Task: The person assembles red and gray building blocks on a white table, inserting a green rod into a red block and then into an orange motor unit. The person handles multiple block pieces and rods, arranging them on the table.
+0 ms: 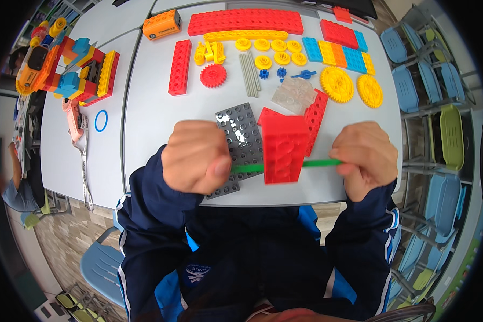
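My left hand (196,156) is closed round one end of a thin green strip (322,163). The other end is pinched between the thumb and fingers of my right hand (367,158). Midway between the hands, a tall red studded block (284,153) hides the middle of the strip, so I cannot tell whether it runs through or behind. Beside my left hand lies a dark grey studded baseplate (239,126), partly covered by that hand. A red plate with holes (319,115) and a clear studded piece (295,95) lie just beyond the block.
Long red beams (247,22), yellow wheels (279,58), large yellow gears (336,84), a red gear (213,76) and grey axles (250,74) are spread farther back. An orange box (162,25) stands at the far left. On the neighbouring table are a built model (72,83) and a blue ring (101,121).
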`<control>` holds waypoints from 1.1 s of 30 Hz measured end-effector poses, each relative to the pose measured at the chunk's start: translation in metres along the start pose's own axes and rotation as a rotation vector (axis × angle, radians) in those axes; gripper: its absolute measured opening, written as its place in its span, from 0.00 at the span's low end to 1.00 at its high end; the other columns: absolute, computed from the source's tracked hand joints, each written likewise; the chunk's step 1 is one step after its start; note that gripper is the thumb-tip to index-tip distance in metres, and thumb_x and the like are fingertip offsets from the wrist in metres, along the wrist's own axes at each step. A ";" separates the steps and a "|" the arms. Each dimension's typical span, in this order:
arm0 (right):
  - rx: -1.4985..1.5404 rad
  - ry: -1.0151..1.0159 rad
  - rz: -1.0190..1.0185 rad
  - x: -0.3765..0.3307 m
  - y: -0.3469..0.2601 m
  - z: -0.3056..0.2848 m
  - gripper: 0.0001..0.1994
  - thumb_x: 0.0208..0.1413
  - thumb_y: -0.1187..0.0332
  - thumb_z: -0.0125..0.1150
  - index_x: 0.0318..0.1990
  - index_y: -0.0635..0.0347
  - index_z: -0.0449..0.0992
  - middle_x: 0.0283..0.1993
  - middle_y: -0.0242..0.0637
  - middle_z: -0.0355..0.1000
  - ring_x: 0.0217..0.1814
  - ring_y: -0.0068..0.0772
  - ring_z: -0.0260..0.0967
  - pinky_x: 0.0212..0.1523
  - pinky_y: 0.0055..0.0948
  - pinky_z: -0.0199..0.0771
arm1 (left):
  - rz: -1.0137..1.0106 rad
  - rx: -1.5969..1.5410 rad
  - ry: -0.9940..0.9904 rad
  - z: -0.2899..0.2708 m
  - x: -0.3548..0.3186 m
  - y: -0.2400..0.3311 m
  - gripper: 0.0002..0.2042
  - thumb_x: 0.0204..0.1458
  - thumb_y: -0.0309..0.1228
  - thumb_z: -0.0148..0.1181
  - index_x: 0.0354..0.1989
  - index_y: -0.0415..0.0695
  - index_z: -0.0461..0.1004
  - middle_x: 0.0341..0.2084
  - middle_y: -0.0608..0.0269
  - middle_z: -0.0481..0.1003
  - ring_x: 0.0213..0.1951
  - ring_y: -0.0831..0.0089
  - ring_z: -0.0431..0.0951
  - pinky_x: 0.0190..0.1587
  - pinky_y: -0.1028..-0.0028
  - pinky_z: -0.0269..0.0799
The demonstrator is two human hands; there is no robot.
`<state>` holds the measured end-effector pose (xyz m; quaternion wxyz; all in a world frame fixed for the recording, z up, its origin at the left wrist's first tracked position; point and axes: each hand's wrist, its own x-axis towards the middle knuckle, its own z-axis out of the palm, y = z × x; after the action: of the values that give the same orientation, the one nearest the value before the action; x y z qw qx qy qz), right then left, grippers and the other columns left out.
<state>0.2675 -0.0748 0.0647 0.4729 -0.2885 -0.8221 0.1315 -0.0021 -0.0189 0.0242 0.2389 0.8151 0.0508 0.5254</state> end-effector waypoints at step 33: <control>0.573 -0.048 0.486 -0.010 0.031 0.061 0.43 0.44 0.77 0.73 0.67 0.57 0.54 0.55 0.42 0.70 0.53 0.33 0.72 0.58 0.33 0.70 | -0.939 -0.338 0.305 0.023 0.004 -0.005 0.24 0.66 0.39 0.47 0.15 0.39 0.68 0.09 0.72 0.61 0.11 0.85 0.57 0.15 0.80 0.52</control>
<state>0.2302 -0.0522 0.0105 0.4698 -0.3281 -0.6704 0.4714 0.0206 -0.0212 0.0175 0.5668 0.5688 0.3598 0.4751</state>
